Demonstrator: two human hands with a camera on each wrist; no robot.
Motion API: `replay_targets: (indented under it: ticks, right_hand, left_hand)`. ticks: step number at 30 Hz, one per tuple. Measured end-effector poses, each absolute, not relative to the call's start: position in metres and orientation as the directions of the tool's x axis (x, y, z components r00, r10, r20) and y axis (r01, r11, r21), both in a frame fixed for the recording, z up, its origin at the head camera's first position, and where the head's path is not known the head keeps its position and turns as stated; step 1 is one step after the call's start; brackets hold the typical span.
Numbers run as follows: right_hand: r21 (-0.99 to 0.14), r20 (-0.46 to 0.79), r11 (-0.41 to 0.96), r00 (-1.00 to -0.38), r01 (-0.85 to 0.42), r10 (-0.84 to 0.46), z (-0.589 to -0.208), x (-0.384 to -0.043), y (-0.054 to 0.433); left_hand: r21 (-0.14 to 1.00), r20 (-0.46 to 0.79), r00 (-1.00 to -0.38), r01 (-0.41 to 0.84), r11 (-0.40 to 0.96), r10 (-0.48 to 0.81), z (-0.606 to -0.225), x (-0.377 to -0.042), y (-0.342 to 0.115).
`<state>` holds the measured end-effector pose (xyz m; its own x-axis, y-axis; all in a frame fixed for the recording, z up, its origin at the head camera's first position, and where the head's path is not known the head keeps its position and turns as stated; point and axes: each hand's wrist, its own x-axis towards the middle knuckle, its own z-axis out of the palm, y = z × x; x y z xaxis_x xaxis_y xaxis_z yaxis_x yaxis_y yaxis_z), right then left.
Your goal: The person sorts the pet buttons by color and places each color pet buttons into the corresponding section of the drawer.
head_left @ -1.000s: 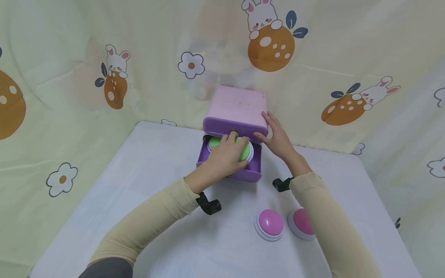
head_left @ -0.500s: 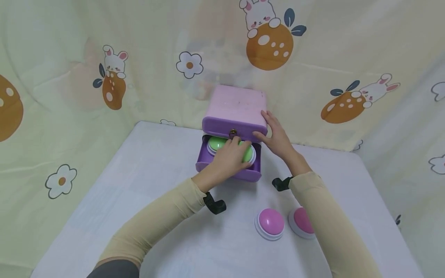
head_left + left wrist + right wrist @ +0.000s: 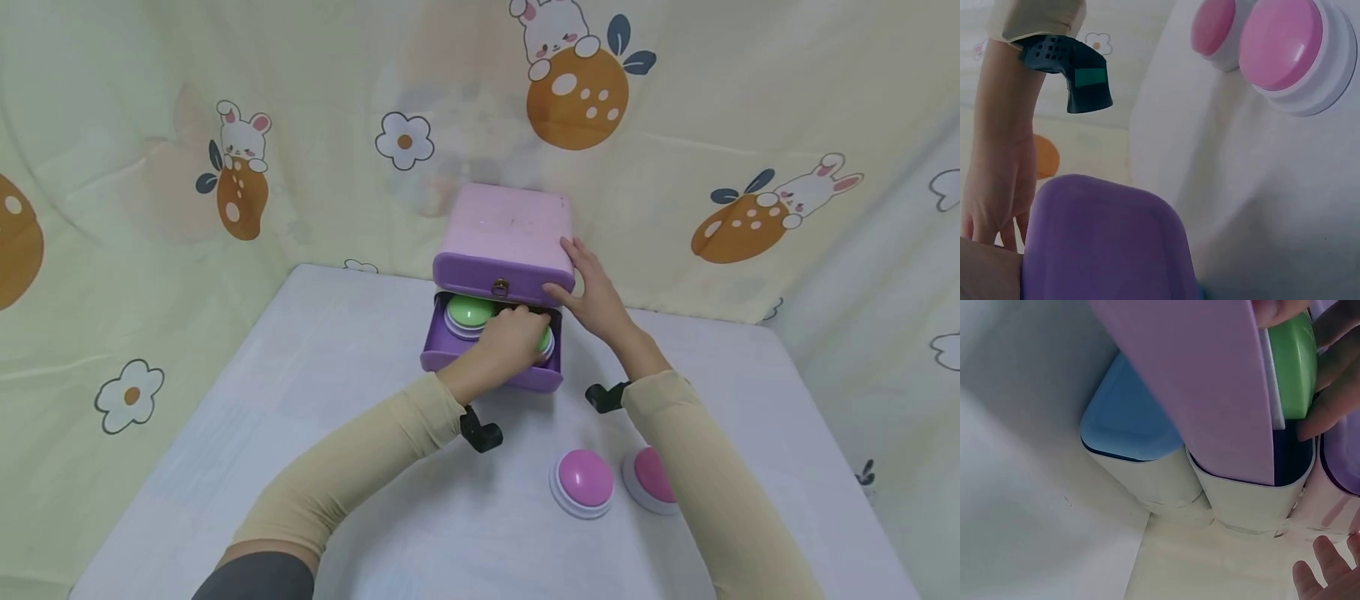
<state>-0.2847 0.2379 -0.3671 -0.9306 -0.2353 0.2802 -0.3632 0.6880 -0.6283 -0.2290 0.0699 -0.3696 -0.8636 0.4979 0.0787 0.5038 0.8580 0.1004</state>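
Observation:
My left hand (image 3: 510, 340) reaches into the pulled-out purple drawer (image 3: 442, 357) of a small pink-topped cabinet (image 3: 510, 223). Its fingers and thumb grip a green-domed push button (image 3: 1292, 365) with a white base, at the drawer's right side. Most of that button is covered by the hand in the head view. Beside it, at the drawer's left, sits a second green push button (image 3: 470, 312). My right hand (image 3: 600, 304) rests on the cabinet's right front corner, thumb and fingers spread. In the right wrist view its fingertips (image 3: 1333, 562) touch the cabinet's side.
Two pink-domed push buttons (image 3: 586, 479) (image 3: 1282, 40) stand on the white tabletop (image 3: 420, 533), right of the front middle; my right sleeve partly covers one. Below the purple drawer is a blue drawer (image 3: 1129, 415). A printed curtain (image 3: 330, 183) hangs behind.
My left hand has moved right inside the drawer, its fingers curling more over the right green button, which shifted slightly right. The left green button is now uncovered. My right hand stays on the cabinet.

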Motion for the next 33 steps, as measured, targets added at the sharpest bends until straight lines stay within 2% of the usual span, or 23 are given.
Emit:
replay_targets:
  ticks: [7, 16, 24, 33]
  right_hand:
    - [-0.622, 0.287, 0.692, -0.929, -0.366, -0.233, -0.365, -0.285, 0.239]
    - [-0.611, 0.275, 0.697, -0.926, -0.375, -0.257, -0.368, -0.288, 0.236]
    - [-0.610, 0.265, 0.707, -0.933, -0.358, -0.244, -0.367, -0.286, 0.236]
    - [-0.616, 0.272, 0.702, -0.933, -0.358, -0.238, -0.367, -0.283, 0.239]
  left_hand:
    - [0.043, 0.098, -0.824, 0.563, 0.825, 0.557, -0.372, -0.236, 0.072]
    - [-0.193, 0.049, -0.766, 0.623, 0.758, 0.641, -0.378, -0.247, 0.065]
    - [-0.403, 0.017, -0.599, 0.729, 0.553, 0.801, -0.382, -0.258, 0.052]
    - [-0.474, 0.001, -0.414, 0.801, 0.365, 0.910, -0.383, -0.271, 0.038]
